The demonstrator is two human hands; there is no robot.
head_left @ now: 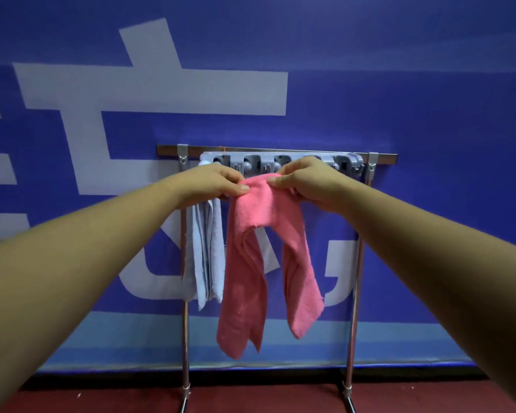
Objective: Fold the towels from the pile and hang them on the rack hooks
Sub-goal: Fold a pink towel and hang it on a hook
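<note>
I have the pink towel (pixel 259 251) bunched at its fold, my left hand (pixel 218 183) and right hand (pixel 304 183) each pinching it just below the grey hook strip (pixel 280 163), so it can catch a hook; both ends dangle free; a pale blue towel (pixel 206 254) already hangs left of it on the rack (pixel 355 293).

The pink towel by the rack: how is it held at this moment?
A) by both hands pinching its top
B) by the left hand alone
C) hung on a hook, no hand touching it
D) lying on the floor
A: the left hand and the right hand each pinch the top of the pink towel, whose two ends dangle in front of the rack.
</note>
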